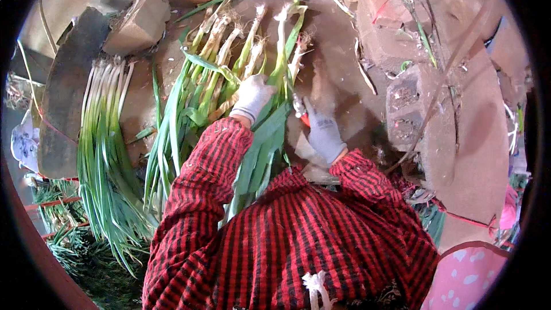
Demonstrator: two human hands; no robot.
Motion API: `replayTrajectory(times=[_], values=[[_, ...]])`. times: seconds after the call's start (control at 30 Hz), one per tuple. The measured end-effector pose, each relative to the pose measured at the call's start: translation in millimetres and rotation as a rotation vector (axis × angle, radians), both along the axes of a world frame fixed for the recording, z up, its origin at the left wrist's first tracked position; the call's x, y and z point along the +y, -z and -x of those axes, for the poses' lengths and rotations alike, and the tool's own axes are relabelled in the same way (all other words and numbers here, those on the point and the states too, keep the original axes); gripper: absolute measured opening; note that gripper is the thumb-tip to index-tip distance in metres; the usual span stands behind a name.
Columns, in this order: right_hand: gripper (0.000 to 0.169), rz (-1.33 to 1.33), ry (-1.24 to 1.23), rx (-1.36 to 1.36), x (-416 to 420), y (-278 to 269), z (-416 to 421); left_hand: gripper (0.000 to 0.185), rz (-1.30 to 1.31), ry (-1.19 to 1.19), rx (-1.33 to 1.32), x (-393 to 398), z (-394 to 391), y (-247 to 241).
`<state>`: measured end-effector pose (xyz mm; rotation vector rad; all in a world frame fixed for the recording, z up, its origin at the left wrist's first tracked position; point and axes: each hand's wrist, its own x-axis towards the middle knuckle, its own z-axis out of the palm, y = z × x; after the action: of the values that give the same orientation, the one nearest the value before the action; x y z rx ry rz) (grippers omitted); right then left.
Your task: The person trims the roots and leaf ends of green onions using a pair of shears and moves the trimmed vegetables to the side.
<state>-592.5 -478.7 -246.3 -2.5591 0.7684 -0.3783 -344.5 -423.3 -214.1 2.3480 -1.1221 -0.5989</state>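
Long green onions with rooty, browned bases [211,60] lie in a row on a brown surface before me. My left hand [255,97], in a pale glove, is closed around the leafy part of a green onion [280,60] whose white base points away from me. Just right of those stalks, my right hand [323,131], in a grey glove, grips a small tool with a red handle [305,119]; its working end is unclear. Farther left rests a bundle of cleaned green onions [105,107], white ends away from me.
A block [140,26] stands at the upper left, on a dark curved board [71,94]. Bricks [387,34] and a hollow block [404,107] sit at the right, with a thin bent stick over them. More green onions [64,241] are at the lower left.
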Motion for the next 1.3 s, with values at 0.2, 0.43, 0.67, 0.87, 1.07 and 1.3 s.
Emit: replayTrajectory(times=[0.2,0.43,0.67,0.87,1.07,1.3], values=[[0.072,-0.013,-0.044,0.1,-4.8,4.2,-11.5,0.055,0.042,-0.079,0.161,19.4,-7.9,3.7],[0.073,0.025,-0.04,0.189,-0.3,-9.8,-15.5,0.056,0.183,-0.208,0.521,38.7,-18.7,22.2],[0.065,0.114,-0.023,0.077,-52.9,11.1,-65.3,0.051,0.26,-0.198,0.639,71.4,-14.3,22.0],[0.057,0.267,-0.038,0.255,-101.9,56.8,-161.7,0.049,0.102,-0.084,0.35,94.0,-7.1,24.4],[0.054,0.358,0.027,0.42,-133.4,81.5,-212.1,0.048,0.206,-0.137,0.38,108.2,-6.6,29.5],[0.049,0.435,-0.017,0.444,-139.5,95.6,-208.3,0.046,0.295,-0.355,0.978,127.5,-13.1,7.5]])
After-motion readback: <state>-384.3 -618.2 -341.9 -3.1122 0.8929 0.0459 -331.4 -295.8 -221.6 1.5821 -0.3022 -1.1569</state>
